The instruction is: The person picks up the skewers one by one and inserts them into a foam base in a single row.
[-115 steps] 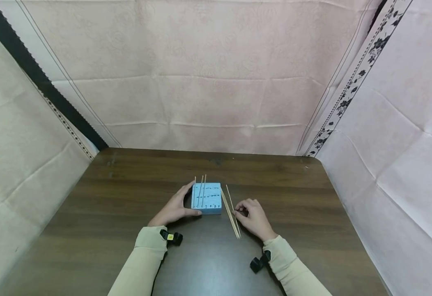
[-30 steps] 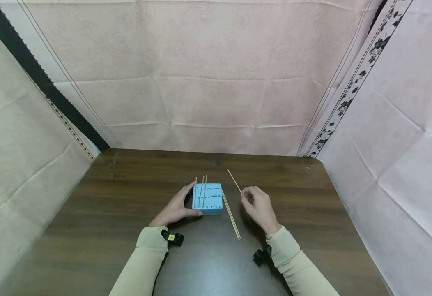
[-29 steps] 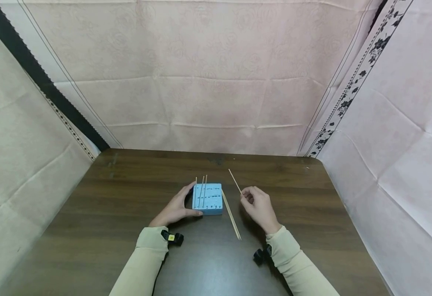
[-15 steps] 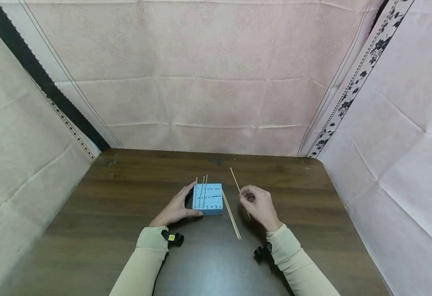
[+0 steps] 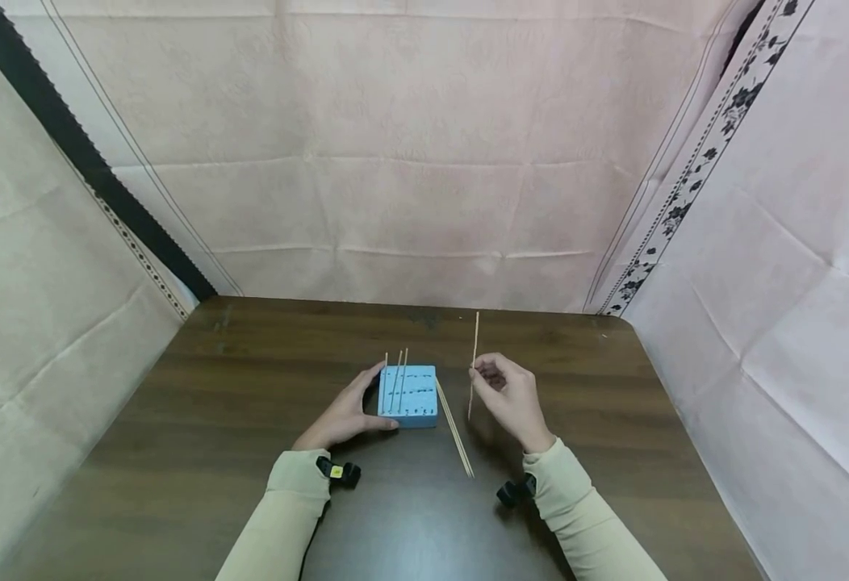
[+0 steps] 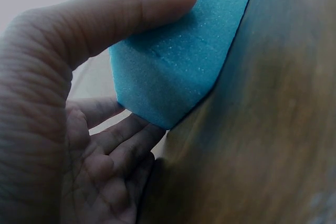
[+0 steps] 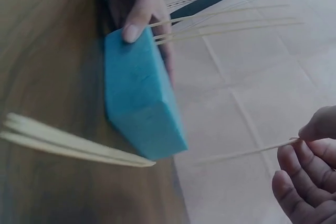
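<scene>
A white cloth wall with a dark band (image 5: 101,165) rises beyond the left edge of the brown wood-grain table (image 5: 272,347). Over the table, a pale cream sleeve with a small black wrist device (image 5: 340,472) leads to the left hand (image 5: 345,413), which grips the light-blue rectangular block (image 5: 420,395), thumb along its near side and fingers around its left side. The block sits on the table between the left and right edges, a little in from the far edge. Three thin, pale wooden sticks (image 5: 399,379) stand in its top towards the left, two of them close together. Just beside the block's right side, a few loose pale sticks (image 5: 455,428) lie close together, slanting towards the near edge. Further right, the right hand (image 5: 513,397) pinches a single pale stick (image 5: 476,339) between thumb and forefinger, nearly upright; whether its lower end touches the table cannot be told. Beyond the right edge hangs another white cloth, bordered with black flowers (image 5: 675,211).
</scene>
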Motion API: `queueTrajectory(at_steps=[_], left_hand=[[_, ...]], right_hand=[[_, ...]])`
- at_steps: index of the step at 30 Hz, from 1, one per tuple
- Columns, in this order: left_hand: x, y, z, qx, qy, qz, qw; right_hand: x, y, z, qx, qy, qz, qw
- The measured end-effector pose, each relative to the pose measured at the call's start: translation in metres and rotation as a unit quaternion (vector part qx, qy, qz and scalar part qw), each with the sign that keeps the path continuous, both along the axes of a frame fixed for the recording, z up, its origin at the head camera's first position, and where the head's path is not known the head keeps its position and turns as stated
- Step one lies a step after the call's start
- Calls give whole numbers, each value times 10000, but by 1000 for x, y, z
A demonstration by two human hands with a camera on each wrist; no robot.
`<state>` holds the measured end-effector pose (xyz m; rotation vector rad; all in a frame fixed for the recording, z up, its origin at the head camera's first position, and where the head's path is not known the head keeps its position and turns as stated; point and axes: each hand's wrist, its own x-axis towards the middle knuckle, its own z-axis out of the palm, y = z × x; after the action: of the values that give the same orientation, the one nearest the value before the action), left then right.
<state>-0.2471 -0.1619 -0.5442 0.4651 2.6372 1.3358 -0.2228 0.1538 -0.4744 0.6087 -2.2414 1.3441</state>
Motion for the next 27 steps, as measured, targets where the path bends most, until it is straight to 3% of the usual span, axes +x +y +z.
queueTrajectory(at_steps=[11, 20, 27], left_hand=[[1, 1, 0, 96, 23, -16, 9999], [0, 2, 3, 55, 77, 22, 10000], [2, 2, 3, 35, -55, 45, 10000]], right_hand=[[4, -24, 15, -689, -8, 575, 9960], [4, -51, 13, -620, 30, 1067, 9924], [5, -59, 5, -475, -84, 1065, 9931]])
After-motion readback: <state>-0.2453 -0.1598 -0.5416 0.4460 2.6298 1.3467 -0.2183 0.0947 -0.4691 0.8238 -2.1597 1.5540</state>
